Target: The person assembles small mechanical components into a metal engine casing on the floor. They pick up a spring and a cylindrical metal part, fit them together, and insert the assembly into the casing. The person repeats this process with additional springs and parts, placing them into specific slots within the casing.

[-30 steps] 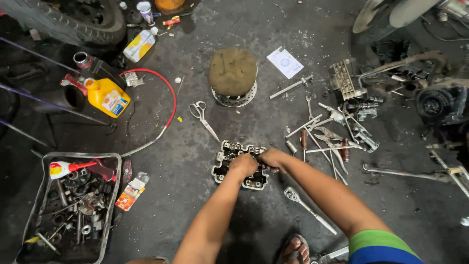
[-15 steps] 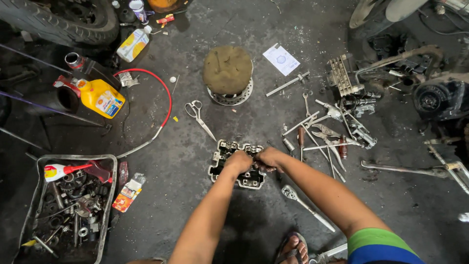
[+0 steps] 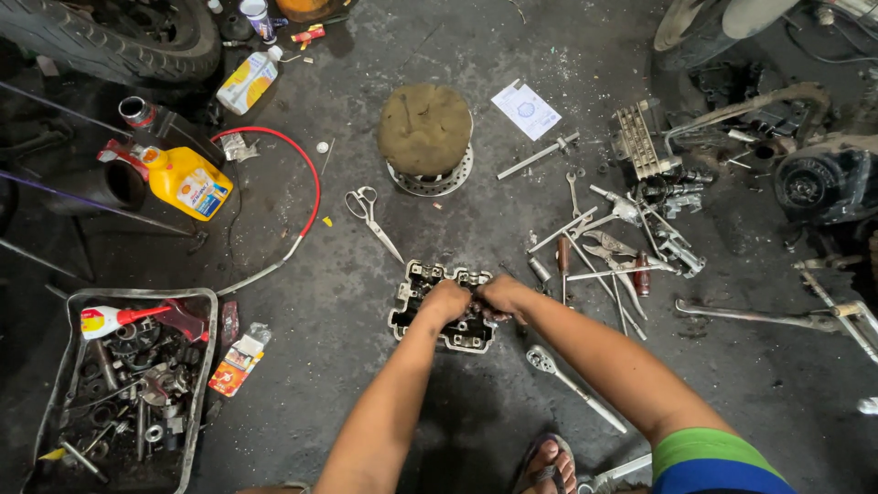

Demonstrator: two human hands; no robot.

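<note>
From the head view, both my hands are down on the metal engine part (image 3: pixel 444 302) lying on the dark, oily floor (image 3: pixel 476 192) in front of me. My left hand (image 3: pixel 445 299) is curled closed over its middle, knuckles up, and my right hand (image 3: pixel 498 295) is bunched just beside it, touching it, fingers pinched on something small at the part's right half; what exactly I am pinching is hidden under my fingers.

Compared with a second ago, little has changed: my hands sit on the same spot of the part, and the part has not shifted on the floor. Only my head has drifted slightly, so everything sits a touch differently in the picture. I judge I am still working one stubborn spot, not moving on.

A ratchet wrench (image 3: pixel 572 386) lies just right of my right forearm. A spread of tools (image 3: pixel 608 247) sits further right, scissors (image 3: pixel 370 215) above left, a yellow bottle (image 3: pixel 187 180) far left, and a tray of parts (image 3: pixel 128 384) at lower left.
</note>
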